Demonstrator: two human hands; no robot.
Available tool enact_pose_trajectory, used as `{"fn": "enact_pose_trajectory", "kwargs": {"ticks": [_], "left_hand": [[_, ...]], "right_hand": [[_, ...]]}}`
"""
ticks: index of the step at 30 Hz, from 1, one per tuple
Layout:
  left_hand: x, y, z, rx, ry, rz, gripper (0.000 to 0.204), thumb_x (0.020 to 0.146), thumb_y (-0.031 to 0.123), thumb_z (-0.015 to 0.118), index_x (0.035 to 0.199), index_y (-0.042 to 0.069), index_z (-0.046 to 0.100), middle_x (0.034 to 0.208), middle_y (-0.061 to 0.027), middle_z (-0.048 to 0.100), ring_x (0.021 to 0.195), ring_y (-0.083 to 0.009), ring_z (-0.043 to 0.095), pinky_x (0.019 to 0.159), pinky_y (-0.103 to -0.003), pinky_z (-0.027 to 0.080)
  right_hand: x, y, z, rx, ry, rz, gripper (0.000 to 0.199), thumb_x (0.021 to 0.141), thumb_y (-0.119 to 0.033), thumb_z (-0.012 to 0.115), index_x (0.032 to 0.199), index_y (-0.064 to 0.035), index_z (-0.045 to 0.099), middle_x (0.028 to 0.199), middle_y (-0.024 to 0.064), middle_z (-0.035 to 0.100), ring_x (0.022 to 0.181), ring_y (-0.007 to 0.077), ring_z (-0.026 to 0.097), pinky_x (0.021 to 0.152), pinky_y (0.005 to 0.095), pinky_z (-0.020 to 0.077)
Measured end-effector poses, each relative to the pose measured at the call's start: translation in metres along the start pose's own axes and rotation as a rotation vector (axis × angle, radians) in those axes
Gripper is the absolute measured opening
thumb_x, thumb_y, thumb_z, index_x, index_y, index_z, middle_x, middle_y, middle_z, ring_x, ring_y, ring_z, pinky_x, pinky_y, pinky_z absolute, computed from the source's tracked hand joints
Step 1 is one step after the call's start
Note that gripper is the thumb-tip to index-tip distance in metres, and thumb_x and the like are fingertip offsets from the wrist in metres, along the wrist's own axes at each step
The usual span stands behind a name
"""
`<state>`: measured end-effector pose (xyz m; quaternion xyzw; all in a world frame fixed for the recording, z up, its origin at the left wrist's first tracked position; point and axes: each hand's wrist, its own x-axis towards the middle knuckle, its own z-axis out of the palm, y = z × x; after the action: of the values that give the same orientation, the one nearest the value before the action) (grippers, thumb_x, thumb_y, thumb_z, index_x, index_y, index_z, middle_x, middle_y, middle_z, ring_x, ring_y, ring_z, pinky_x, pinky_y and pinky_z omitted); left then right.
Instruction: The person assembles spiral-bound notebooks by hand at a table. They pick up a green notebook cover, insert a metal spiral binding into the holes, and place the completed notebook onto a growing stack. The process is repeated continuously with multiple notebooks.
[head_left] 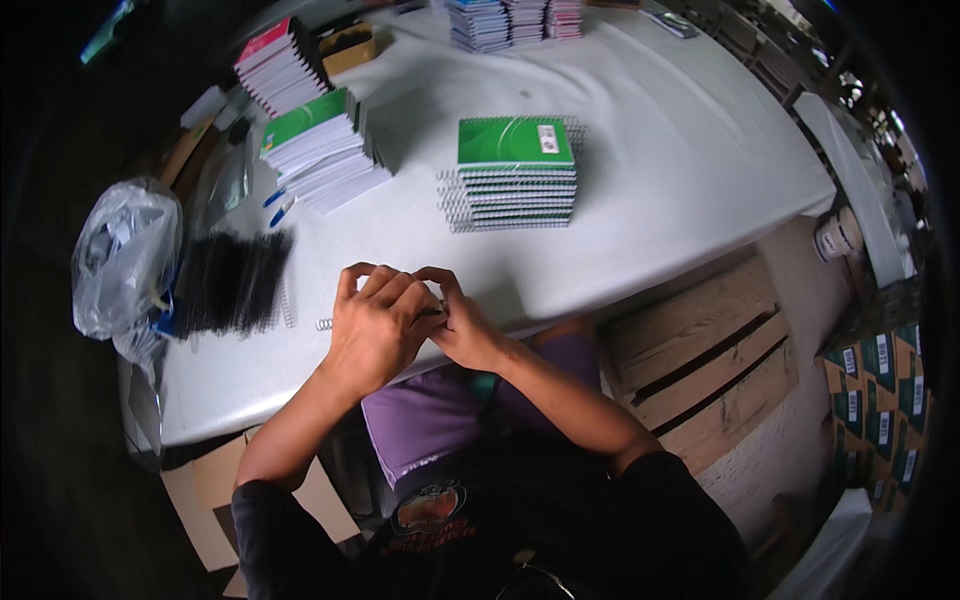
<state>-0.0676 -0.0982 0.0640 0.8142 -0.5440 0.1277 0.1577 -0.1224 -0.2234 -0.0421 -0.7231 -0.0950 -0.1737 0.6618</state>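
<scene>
The left hand [372,330] and right hand [462,325] meet over the near edge of the white-covered table [650,180], fingers bent and fingertips brought together; a small dark bit shows between them, but I cannot tell what it is or whether either hand pinches it. A wire coil [323,324] pokes out just beside the left hand, on the tabletop. Farther left lies a heap of black binding coils [235,283], near two blue-capped pens [280,212]. Beyond the hands stands a stack of green spiral notebooks [515,145], well apart from the pink-topped stack [275,70].
</scene>
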Motion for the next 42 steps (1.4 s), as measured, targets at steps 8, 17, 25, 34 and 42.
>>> {"fn": "enact_pose_trajectory", "kwargs": {"ticks": [8, 17, 25, 34, 42], "left_hand": [[0.123, -0.027, 0.006, -0.090, 0.732, 0.102, 0.020, 0.067, 0.004, 0.069, 0.084, 0.008, 0.060, 0.086, -0.0082, 0.059, 0.079, -0.0274, 0.056, 0.069, -0.035, 0.045], [0.138, -0.026, 0.125, -1.015, 0.766, -0.579, 0.027, 0.090, 0.022, 0.056, 0.102, -0.002, 0.055, 0.087, -0.0060, 0.059, 0.080, -0.0100, 0.053, 0.075, -0.024, 0.043], [0.130, -0.072, 0.117, -0.701, 0.956, -0.373, 0.032, 0.086, 0.016, 0.057, 0.113, 0.001, 0.049, 0.105, -0.0109, 0.055, 0.097, -0.0190, 0.052, 0.085, -0.029, 0.041], [0.069, -0.159, -0.003, 0.469, 0.341, -0.159, 0.026, 0.081, 0.009, 0.052, 0.105, 0.011, 0.060, 0.091, -0.0062, 0.064, 0.083, -0.0234, 0.059, 0.075, -0.037, 0.042], [-0.034, -0.035, 0.019, -0.047, 0.265, -0.176, 0.058, 0.077, 0.020, 0.065, 0.127, 0.003, 0.042, 0.127, -0.0182, 0.043, 0.117, -0.0296, 0.042, 0.096, -0.038, 0.031]], "right_hand": [[0.085, -0.082, -0.161, -0.475, 0.297, -0.606, 0.021, 0.072, 0.006, 0.051, 0.091, -0.0013, 0.057, 0.106, 0.0118, 0.060, 0.102, 0.0251, 0.055, 0.092, 0.0329, 0.0396], [0.072, 0.008, -0.155, -0.346, 0.628, -0.050, 0.052, 0.094, -0.034, 0.040, 0.131, 0.0035, 0.035, 0.126, 0.0255, 0.046, 0.122, 0.0327, 0.041, 0.101, 0.0347, 0.0314], [0.068, -0.001, -0.139, -0.426, 0.890, -0.169, 0.052, 0.094, -0.024, 0.042, 0.134, 0.0050, 0.028, 0.131, 0.0237, 0.042, 0.123, 0.0350, 0.040, 0.101, 0.0367, 0.0322], [0.053, -0.032, -0.053, 0.407, 0.233, 0.011, 0.062, 0.091, -0.034, 0.048, 0.137, -0.0008, 0.025, 0.135, 0.0205, 0.036, 0.123, 0.0302, 0.039, 0.100, 0.0413, 0.0321], [0.058, -0.005, -0.042, 0.613, -0.131, 0.288, 0.031, 0.087, -0.017, 0.056, 0.113, -0.0013, 0.056, 0.105, 0.0076, 0.061, 0.095, 0.0123, 0.057, 0.086, 0.0256, 0.0448]]}}
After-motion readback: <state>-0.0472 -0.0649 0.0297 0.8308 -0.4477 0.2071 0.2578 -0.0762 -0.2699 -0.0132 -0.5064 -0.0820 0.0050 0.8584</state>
